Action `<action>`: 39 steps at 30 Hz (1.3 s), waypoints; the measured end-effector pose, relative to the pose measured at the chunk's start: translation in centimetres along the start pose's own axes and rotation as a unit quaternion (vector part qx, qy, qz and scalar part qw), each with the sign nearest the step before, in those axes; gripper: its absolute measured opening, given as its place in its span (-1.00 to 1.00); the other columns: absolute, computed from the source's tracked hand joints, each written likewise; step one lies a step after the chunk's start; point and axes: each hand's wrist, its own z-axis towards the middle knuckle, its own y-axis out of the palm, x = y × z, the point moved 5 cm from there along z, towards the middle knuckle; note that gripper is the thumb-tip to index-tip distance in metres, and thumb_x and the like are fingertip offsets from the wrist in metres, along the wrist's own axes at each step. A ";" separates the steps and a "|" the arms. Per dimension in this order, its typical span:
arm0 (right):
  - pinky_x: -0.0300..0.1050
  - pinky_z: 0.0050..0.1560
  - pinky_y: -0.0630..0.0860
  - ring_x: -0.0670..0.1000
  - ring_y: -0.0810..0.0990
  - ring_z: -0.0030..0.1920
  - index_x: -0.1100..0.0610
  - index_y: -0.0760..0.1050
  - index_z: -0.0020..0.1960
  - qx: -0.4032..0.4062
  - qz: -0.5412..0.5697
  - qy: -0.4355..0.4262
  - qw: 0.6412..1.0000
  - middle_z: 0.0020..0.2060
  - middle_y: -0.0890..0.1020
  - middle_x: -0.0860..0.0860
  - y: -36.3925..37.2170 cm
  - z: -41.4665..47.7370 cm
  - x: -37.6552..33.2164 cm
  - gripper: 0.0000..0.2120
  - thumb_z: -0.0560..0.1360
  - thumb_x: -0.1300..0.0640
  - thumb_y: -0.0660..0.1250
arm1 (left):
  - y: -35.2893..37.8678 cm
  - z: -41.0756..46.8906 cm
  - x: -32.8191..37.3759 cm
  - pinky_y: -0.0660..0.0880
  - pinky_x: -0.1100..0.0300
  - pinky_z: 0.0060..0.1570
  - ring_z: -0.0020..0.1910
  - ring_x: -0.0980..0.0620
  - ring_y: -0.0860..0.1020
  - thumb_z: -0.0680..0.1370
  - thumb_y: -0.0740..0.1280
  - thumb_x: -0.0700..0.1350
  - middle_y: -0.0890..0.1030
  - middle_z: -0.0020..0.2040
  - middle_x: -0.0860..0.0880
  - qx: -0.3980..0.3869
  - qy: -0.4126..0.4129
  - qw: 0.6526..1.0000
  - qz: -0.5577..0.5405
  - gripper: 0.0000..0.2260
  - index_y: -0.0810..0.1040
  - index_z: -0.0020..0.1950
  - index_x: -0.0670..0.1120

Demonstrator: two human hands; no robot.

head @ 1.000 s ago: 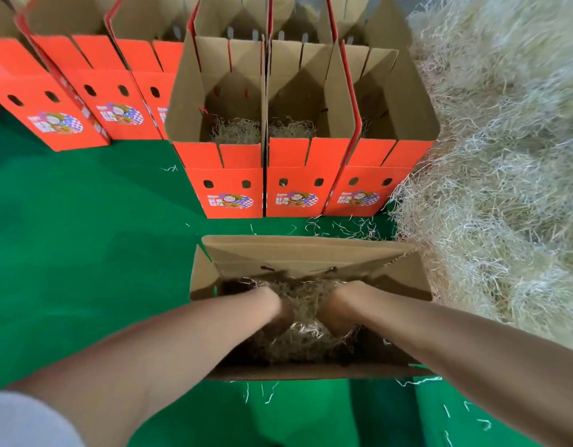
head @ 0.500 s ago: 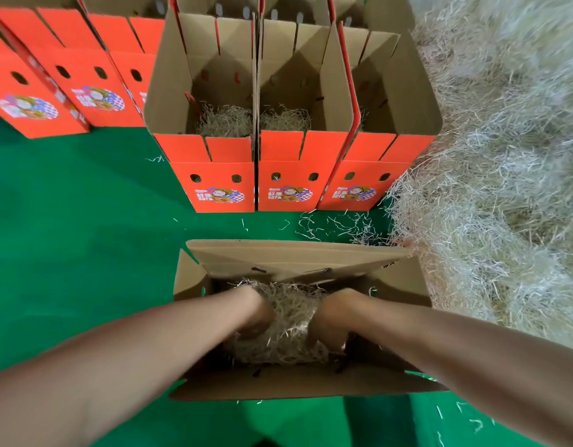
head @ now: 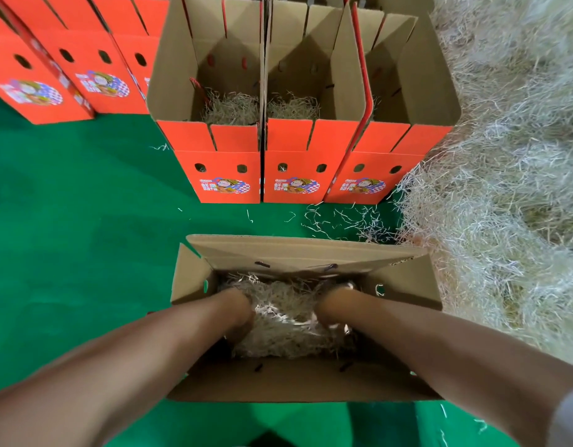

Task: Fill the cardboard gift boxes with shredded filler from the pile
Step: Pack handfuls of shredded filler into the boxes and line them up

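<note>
The open cardboard box (head: 407, 280) stands on the green surface (head: 85, 227), just beside the filler pile (head: 504, 188) on its right. Both hands are lowered into the box. The left hand (head: 238, 312) and right hand (head: 332, 306) are sunk into the shredded filler (head: 285, 321) on the box floor. Their fingers are buried in it, so their state cannot be determined. Three upright orange boxes (head: 227, 179) stand behind, two containing visible filler.

Left hand (head: 240, 312), right hand (head: 331, 309) low, perhaps curled
</note>
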 end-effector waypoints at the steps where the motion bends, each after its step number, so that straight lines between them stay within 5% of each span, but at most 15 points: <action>1: 0.09 0.16 0.40 0.16 0.41 0.27 0.16 0.39 0.33 -0.003 -0.022 0.010 1.000 0.31 0.42 0.10 -0.1 -0.3 0.4 -0.61 0.53 0.11 0.27 | 0.2 -0.1 -0.1 0.36 -0.04 0.29 0.24 -0.17 0.44 0.57 0.24 -0.09 0.45 0.30 -0.21 -0.009 0.002 1.000 0.019 -0.67 0.46 0.28 -0.23; 5: 0.06 0.14 0.46 0.15 0.43 0.27 0.17 0.35 0.36 0.008 -0.046 -0.002 0.999 0.33 0.41 0.09 -0.1 -0.7 1.1 -0.61 0.55 0.17 0.23 | -0.8 -0.4 0.4 0.43 0.00 0.20 0.21 -0.18 0.47 0.54 0.29 -0.13 0.48 0.27 -0.22 -0.006 0.003 0.998 0.056 -0.69 0.49 0.24 -0.24; 9: -0.09 -0.16 0.46 0.11 0.54 0.13 0.14 0.40 0.32 0.140 -0.030 -0.008 0.990 0.22 0.52 0.08 -2.6 -1.9 0.0 -0.63 0.52 0.24 0.23 | -4.9 -1.4 1.3 0.49 0.06 -0.18 -0.02 -0.10 0.58 0.53 0.26 -0.18 0.60 0.03 -0.11 0.223 -0.039 0.974 0.011 -0.84 0.54 0.08 -0.15; 11: -0.07 -0.18 0.45 0.12 0.58 0.07 0.19 0.48 0.18 0.217 -0.001 -0.005 0.976 0.12 0.57 0.11 -3.6 -2.5 -0.6 -0.74 0.50 0.25 0.27 | -6.0 -2.0 1.4 0.49 0.04 -0.07 0.00 -0.08 0.56 0.54 0.20 -0.20 0.59 0.03 -0.10 0.332 -0.055 0.942 -0.016 -0.84 0.54 0.05 -0.12; 13: -0.05 -0.07 0.48 0.13 0.56 0.09 0.23 0.48 0.18 0.195 0.004 -0.025 0.981 0.12 0.57 0.14 -2.9 -2.2 -1.0 -0.75 0.50 0.27 0.26 | -5.7 -1.8 1.4 0.41 0.01 0.15 0.16 -0.11 0.47 0.54 0.20 -0.21 0.50 0.19 -0.14 0.366 -0.034 0.929 -0.032 -0.74 0.48 0.22 -0.11; 16: 0.05 0.11 0.45 0.19 0.45 0.23 0.21 0.36 0.35 0.020 -0.008 -0.046 0.999 0.27 0.45 0.17 0.8 -0.6 -1.2 -0.60 0.52 0.24 0.24 | -2.2 -0.1 1.1 0.18 -0.15 0.39 0.46 -0.20 0.11 0.52 0.28 -0.19 0.07 0.52 -0.08 0.212 0.006 0.976 -0.049 -0.44 0.19 0.48 0.06; 18: 0.05 0.09 0.44 0.20 0.44 0.24 0.24 0.37 0.34 -0.039 -0.021 -0.039 0.998 0.29 0.43 0.19 2.2 -0.1 -0.7 -0.60 0.51 0.24 0.26 | -0.5 0.2 0.1 0.10 -0.21 0.41 0.50 -0.22 -0.07 0.52 0.31 -0.18 -0.14 0.54 -0.03 0.114 -0.019 0.993 -0.025 -0.40 0.16 0.50 0.08; 24: -0.04 -0.09 0.38 0.15 0.45 -0.02 0.25 0.48 0.21 -0.068 -0.077 -0.027 0.994 0.05 0.49 0.16 2.9 -1.1 -0.1 -0.71 0.51 0.20 0.27 | -1.0 -0.2 -0.3 0.04 -0.23 0.41 0.50 -0.18 -0.03 0.54 0.27 -0.19 -0.06 0.55 -0.09 0.079 -0.048 0.996 -0.008 -0.46 0.17 0.49 -0.13; 27: 0.01 -0.01 0.47 0.18 0.51 0.12 0.27 0.44 0.25 -0.032 -0.070 -0.039 0.996 0.19 0.50 0.16 2.5 -1.0 -0.9 -0.69 0.52 0.21 0.25 | -1.7 -1.0 0.0 0.19 -0.21 0.37 0.46 -0.21 0.14 0.59 0.19 -0.17 0.10 0.52 -0.15 0.117 -0.056 0.991 -0.010 -0.55 0.21 0.48 -0.13; 30: -0.03 -0.12 0.49 0.13 0.57 0.01 0.24 0.49 0.15 0.129 0.003 -0.026 0.991 0.11 0.56 0.14 -0.4 -1.4 -1.4 -0.77 0.50 0.28 0.25 | -3.8 -2.8 1.3 0.48 -0.11 0.11 0.24 -0.20 0.45 0.60 0.17 -0.20 0.44 0.30 -0.17 0.195 -0.040 0.979 0.035 -0.71 0.44 0.32 -0.15; 32: -0.02 -0.10 0.50 0.14 0.57 0.07 0.22 0.47 0.17 0.201 0.012 -0.023 0.979 0.13 0.56 0.13 -2.1 -2.0 -1.6 -0.75 0.50 0.31 0.25 | -4.8 -3.6 2.5 0.51 -0.04 -0.04 0.15 -0.19 0.52 0.58 0.20 -0.24 0.53 0.19 -0.17 0.213 -0.022 0.975 0.056 -0.77 0.50 0.21 -0.19; 36: 0.03 0.13 0.48 0.21 0.48 0.23 0.25 0.32 0.35 0.257 -0.009 -0.104 0.961 0.41 0.28 0.21 -3.9 -1.8 -3.7 -0.61 0.52 0.37 0.16 | -2.0 -2.8 3.8 0.43 0.08 -0.07 0.17 -0.17 0.51 0.55 0.28 -0.20 0.51 0.23 -0.19 0.081 0.032 0.995 0.048 -0.72 0.50 0.24 -0.22; 39: -0.04 0.15 0.49 0.14 0.49 0.22 0.18 0.24 0.43 0.274 -0.078 -0.151 0.947 0.38 0.35 0.17 -5.6 0.6 -5.9 -0.57 0.57 0.32 0.10 | 0.4 -0.8 3.0 0.38 -0.01 0.24 0.29 -0.16 0.41 0.55 0.29 -0.12 0.44 0.33 -0.17 0.031 0.028 0.999 0.019 -0.68 0.48 0.30 -0.17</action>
